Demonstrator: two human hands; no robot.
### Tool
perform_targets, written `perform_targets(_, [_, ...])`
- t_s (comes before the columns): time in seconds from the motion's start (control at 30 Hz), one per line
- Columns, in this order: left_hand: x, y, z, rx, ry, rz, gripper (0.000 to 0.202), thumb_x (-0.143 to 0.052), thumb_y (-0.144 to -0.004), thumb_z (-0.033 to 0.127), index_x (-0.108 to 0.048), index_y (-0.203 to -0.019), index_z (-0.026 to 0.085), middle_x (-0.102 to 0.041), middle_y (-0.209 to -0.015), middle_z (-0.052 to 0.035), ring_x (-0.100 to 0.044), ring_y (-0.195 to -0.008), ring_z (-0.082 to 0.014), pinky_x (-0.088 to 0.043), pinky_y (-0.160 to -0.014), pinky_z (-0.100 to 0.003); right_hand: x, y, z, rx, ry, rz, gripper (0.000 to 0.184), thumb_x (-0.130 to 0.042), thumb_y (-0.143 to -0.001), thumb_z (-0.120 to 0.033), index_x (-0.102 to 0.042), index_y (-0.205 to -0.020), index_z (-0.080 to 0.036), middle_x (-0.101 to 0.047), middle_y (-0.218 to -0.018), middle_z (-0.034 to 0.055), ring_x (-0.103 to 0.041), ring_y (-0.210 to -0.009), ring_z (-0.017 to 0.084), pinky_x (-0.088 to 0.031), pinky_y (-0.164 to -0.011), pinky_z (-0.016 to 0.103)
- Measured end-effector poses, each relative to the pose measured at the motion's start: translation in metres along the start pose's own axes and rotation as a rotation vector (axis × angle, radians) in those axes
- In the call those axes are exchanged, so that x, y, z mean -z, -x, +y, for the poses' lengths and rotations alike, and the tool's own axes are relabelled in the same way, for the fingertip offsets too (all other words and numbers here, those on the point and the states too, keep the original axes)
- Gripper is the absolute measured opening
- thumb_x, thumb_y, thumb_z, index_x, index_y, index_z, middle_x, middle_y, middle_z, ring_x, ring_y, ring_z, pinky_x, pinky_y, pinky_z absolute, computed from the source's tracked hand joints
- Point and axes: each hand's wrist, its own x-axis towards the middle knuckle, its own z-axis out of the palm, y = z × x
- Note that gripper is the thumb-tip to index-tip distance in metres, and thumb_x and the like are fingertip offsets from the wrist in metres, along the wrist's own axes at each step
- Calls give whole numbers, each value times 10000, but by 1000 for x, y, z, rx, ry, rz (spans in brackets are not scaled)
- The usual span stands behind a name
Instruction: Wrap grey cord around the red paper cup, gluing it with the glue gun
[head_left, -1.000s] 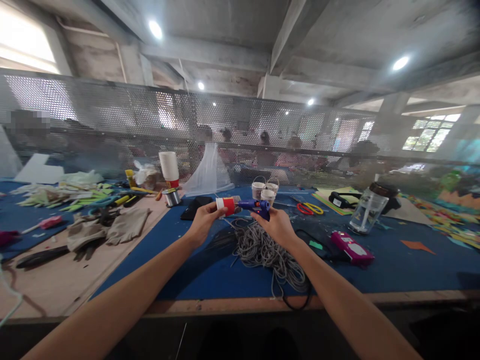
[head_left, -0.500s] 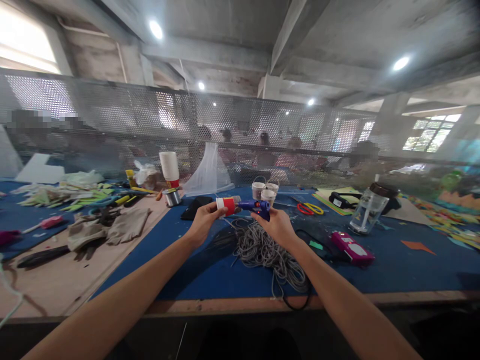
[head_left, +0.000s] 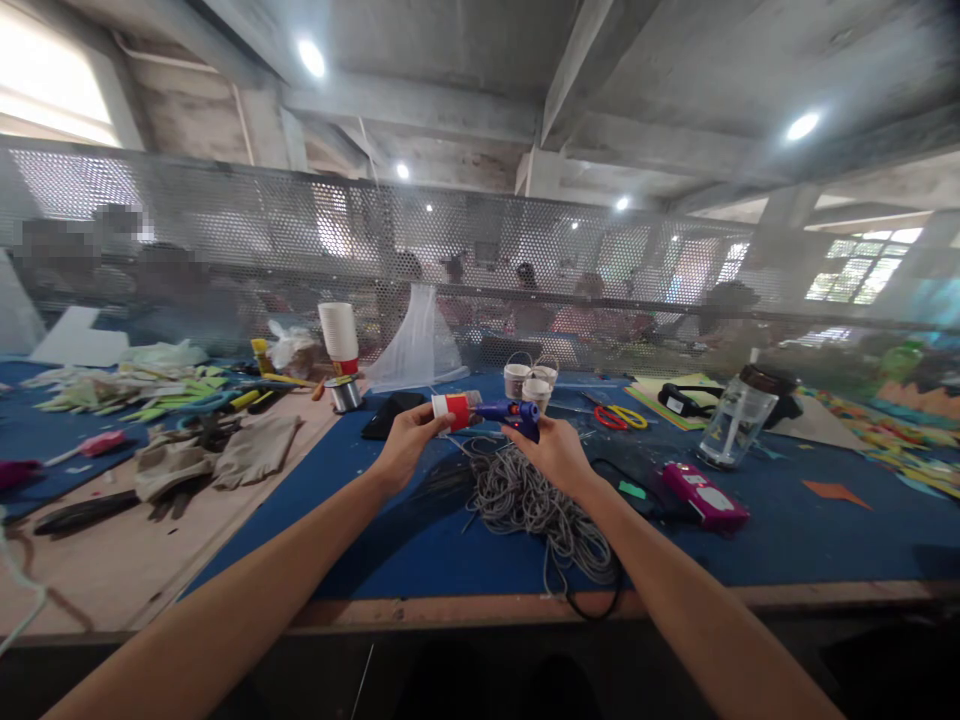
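My left hand (head_left: pixel 405 442) is closed around a red and white paper cup (head_left: pixel 453 411), which lies on its side in the air over the blue mat. My right hand (head_left: pixel 553 450) grips a blue hot glue gun (head_left: pixel 525 420), its nozzle pointing left at the cup's right end. Whether nozzle and cup touch I cannot tell. Beneath both hands lies a tangled heap of grey cord (head_left: pixel 525 500). Just behind the glue gun stand several small white cups with wire handles (head_left: pixel 519 378).
Scissors (head_left: pixel 615 416), a clear bottle (head_left: pixel 739 420) and a magenta box (head_left: pixel 703 496) lie to the right. At left are stacked paper cups (head_left: pixel 339 335), a metal spool (head_left: pixel 346 395), a black phone (head_left: pixel 394 415) and work gloves (head_left: pixel 255 452). A perforated metal screen (head_left: pixel 285 230) rises behind.
Almost nothing differs. The cup and glue gun stay in the same hands at nearly the same spot; people behind the screen have shifted slightly.
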Motion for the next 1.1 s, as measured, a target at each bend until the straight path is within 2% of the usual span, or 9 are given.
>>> perform_targets(0.13, [0,0,-1,-2,10,4,360,-829,-711,303,-793,-1026,133,-789,-930,-101,-696,-827,-226,-499,-810,-339,1,-1,-1,-3,22,-13,441,-554,-940,-585,-765,-959,-198,-761,-759,88,-715,-697,247,-434,-621,275])
perform_targets(0.47, [4,-3,-4,-7,9,-3,423,-851,-689,358,-789,-1042,134,-787,-951,-107,-690,-865,-241,-500,-850,-359,2,0,-1,7,4,-27,432,-554,-943,-581,-763,-1025,-211,-754,-749,73,-712,-698,243,-430,-619,270])
perform_targets(1.1, [4,-3,-4,4,18,42,385,-857,-673,354,-794,-982,135,-773,-867,-81,-672,-808,-222,-501,-810,-353,1,0,0,7,-21,-44,391,-577,-936,-551,-749,-1088,-234,-761,-769,63,-724,-744,257,-437,-633,271])
